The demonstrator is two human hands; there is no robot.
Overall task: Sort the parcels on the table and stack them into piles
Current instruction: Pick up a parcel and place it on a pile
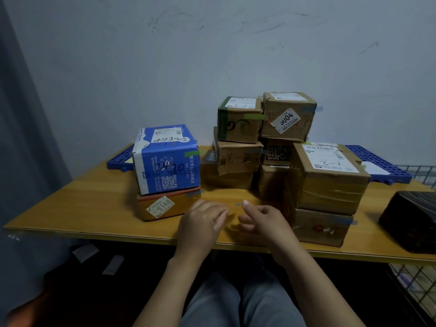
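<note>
The parcels stand in piles on the wooden surface (94,208). At ten o'clock from the person's seat, a blue parcel (165,159) with handwritten numbers sits on a flat orange parcel (165,206) bearing a "9140" sticker. At twelve o'clock is a tight cluster against the wall. A green-edged parcel (239,121) tops a taped brown parcel (238,159), with a lower carton (226,178) beneath that. Just beside it, a parcel with a slanted white sticker (286,116) rests above a black printed box (278,152). At two o'clock, a large labelled parcel (330,175) lies on another taped parcel (320,228), touching the cluster.

Both hands hover low over the front of the surface, at six o'clock, between the blue pile and the large pile. The left grip (203,223) is palm down with its fingers loosely bent, and it has hold of nothing. The right grip (264,223) is just beside it with the thumb raised and the fingers slackly curled. It is also empty.

At three o'clock, a dark glossy box (410,223) sits near the edge. Blue plastic grid mats (382,164) lie behind the piles, and a wire basket (420,284) stands below at four o'clock.
</note>
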